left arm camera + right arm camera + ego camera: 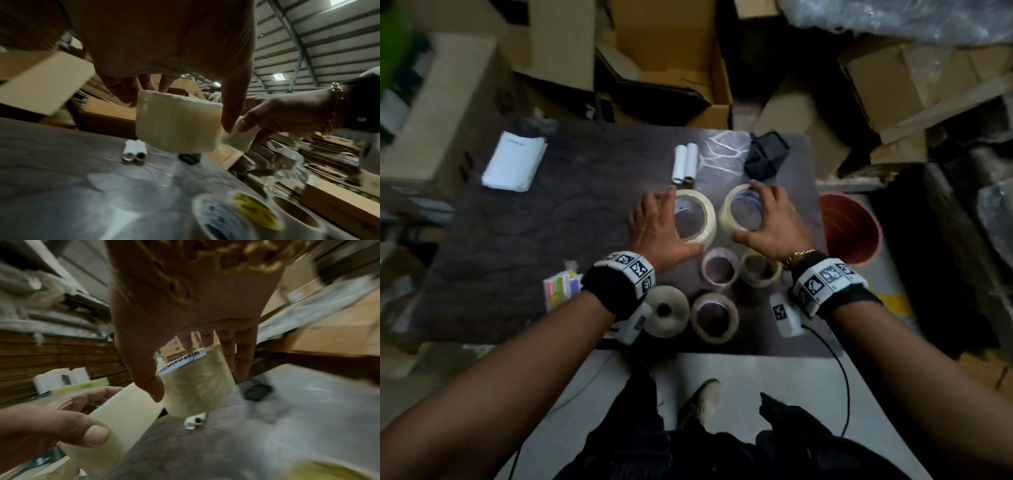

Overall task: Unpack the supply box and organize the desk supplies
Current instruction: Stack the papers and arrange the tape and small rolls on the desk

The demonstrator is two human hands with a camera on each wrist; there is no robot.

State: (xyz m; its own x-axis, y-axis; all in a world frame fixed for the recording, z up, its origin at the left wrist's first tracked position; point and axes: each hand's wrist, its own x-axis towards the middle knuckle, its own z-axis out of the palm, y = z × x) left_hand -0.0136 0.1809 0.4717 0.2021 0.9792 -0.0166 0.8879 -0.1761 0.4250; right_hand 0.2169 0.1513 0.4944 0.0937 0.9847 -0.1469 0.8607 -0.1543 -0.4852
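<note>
The room was dim; ceiling lights (278, 76) glared above, the table (558, 219) reflected pale glare, and edges of all views were blurred and bent.

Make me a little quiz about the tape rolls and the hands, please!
1. True or false: both hands hold a tape roll.
2. What lies just beyond the left roll: A) two small white rolls, B) scissors?
3. What colour is the bin beside the table?

Key:
1. True: the left hand grips one tape roll, the right hand another.
2. A, the small white rolls.
3. The bin is red.
</note>
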